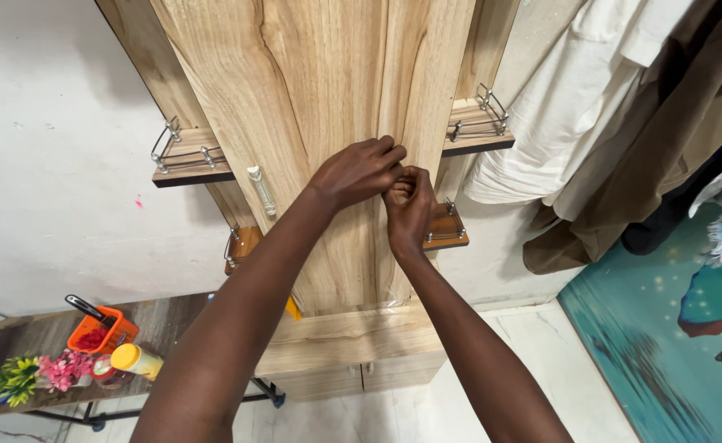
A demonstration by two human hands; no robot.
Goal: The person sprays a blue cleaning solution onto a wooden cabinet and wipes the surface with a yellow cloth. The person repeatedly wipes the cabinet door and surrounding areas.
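Note:
A tall light-wood cabinet (320, 98) fills the middle of the head view. Both my hands meet at the seam between its two doors, about mid-height. My left hand (359, 171) lies curled over the seam with its fingertips pressed to the wood. My right hand (410, 207) is bunched just below and to the right, its fingers pinched together on something small at the door edge; what it grips is hidden. A pale bar handle (261, 190) sits on the left door, left of my hands.
Small wooden side shelves with wire rails (182, 152) (477, 123) (446, 226) flank the cabinet. Clothes (623, 115) hang at right. A low shelf at bottom left holds an orange basket (102, 330), a yellow-capped bottle (135, 359) and artificial flowers (41, 373).

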